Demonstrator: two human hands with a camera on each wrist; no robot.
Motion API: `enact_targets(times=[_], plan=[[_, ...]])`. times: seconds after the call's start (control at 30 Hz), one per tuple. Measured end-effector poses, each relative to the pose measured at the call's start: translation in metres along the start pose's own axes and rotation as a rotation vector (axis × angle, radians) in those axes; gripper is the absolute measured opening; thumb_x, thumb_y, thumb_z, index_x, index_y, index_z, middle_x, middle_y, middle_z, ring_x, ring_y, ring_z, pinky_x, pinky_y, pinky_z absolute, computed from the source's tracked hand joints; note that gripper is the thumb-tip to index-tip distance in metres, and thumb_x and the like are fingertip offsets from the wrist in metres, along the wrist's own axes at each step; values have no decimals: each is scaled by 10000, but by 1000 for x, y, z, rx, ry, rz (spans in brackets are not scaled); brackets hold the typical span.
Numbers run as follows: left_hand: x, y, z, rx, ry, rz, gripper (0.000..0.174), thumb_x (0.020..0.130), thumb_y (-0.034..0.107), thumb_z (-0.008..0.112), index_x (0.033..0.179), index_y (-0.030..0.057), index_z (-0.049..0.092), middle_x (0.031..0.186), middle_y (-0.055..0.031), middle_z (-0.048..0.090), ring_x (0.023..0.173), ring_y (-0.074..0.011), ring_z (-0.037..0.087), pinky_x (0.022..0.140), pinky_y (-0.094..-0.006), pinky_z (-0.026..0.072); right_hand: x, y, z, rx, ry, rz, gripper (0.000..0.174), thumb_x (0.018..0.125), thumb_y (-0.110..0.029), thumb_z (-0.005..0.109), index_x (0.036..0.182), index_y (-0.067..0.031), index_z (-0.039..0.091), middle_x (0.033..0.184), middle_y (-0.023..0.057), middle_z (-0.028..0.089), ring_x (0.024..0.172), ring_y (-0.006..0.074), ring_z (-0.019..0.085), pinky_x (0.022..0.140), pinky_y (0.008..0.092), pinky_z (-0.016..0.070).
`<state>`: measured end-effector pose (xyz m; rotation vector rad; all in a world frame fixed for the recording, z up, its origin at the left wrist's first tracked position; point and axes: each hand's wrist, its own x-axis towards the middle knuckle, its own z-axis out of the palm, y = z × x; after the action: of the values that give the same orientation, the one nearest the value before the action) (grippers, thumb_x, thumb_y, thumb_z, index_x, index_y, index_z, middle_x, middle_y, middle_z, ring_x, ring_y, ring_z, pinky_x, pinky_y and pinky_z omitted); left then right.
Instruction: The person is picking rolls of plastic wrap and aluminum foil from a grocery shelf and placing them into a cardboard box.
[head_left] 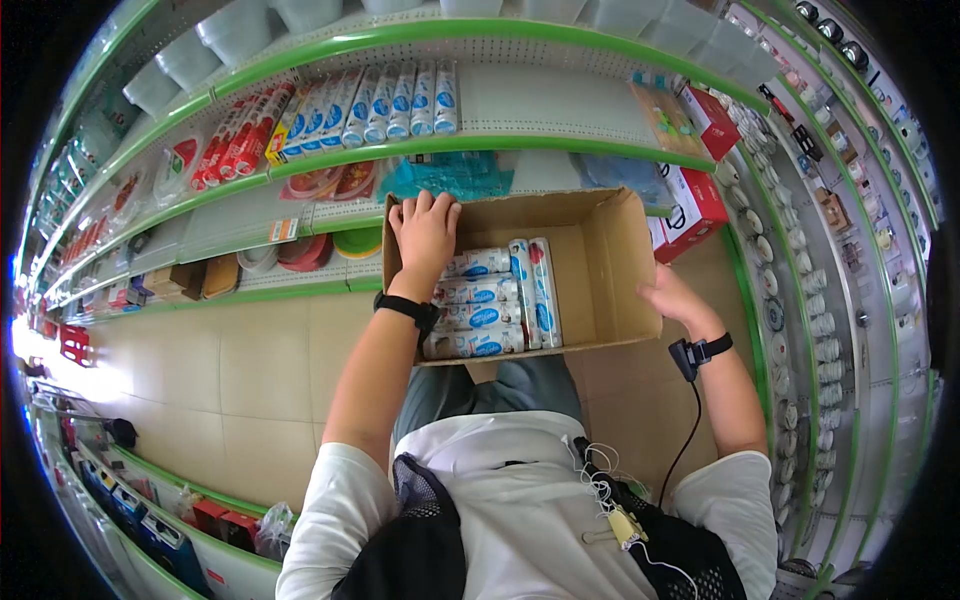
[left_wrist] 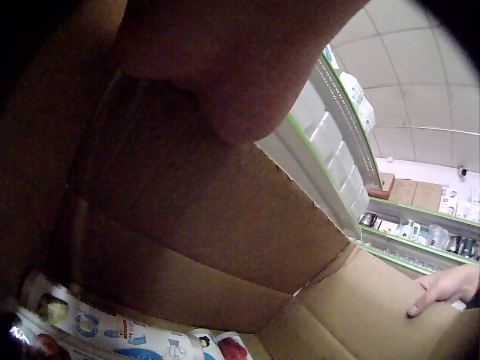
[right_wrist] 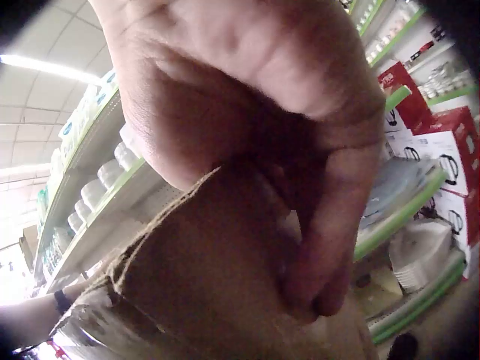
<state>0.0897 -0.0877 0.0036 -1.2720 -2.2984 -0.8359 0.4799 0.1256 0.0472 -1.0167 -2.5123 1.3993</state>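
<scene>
An open cardboard box (head_left: 606, 250) is held at waist height in front of the person. My left hand (head_left: 424, 232) grips its far left corner, fingers over the rim. On the opposite side, my right hand (head_left: 676, 297) pinches the right wall; in the right wrist view its fingers (right_wrist: 322, 255) curl down over the cardboard edge. Several white rolls with blue oval labels (head_left: 478, 316) lie stacked in the left part of the box. Beside them, two more rolls (head_left: 543, 292) run lengthwise. Bare cardboard bottom shows in the right part.
Green-edged shelves (head_left: 350, 150) stand right beyond the box. Similar white-and-blue rolls (head_left: 400, 100) and red rolls (head_left: 240, 135) line the upper shelf. Red boxes (head_left: 690, 210) sit close by the right hand. Another rack (head_left: 800, 290) runs along the right. Tiled floor (head_left: 240, 360) lies left.
</scene>
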Motion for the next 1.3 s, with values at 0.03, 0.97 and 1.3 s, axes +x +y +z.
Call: enact_targets(times=[0.03, 0.97, 1.3], plan=[[0, 0, -2, 8, 13, 8, 191, 1035, 343, 568, 1060, 188, 679, 1036, -53, 609, 1064, -302, 568, 1044, -537, 354, 0, -1, 0, 4, 6, -15, 477, 948, -6, 603, 1420, 22, 543, 1329, 112, 675, 1243, 191, 603, 1065, 359, 466], [58, -58, -40, 176, -447, -174, 395, 895, 405, 597, 1188, 168, 715, 1339, -136, 619, 1362, -392, 494, 1203, -603, 271, 43, -39, 21, -66, -238, -208, 391, 912, -69, 616, 1297, 0, 632, 1023, 16, 700, 880, 116, 640, 721, 311, 535], [63, -71, -45, 121, -443, -198, 324, 850, 400, 616, 963, 141, 774, 922, -161, 770, 934, -366, 725, 1002, -509, 493, 84, -128, -4, -501, -403, 239, 321, 926, -212, 686, 1172, -5, 676, 844, 76, 721, 713, 180, 690, 626, 337, 556]])
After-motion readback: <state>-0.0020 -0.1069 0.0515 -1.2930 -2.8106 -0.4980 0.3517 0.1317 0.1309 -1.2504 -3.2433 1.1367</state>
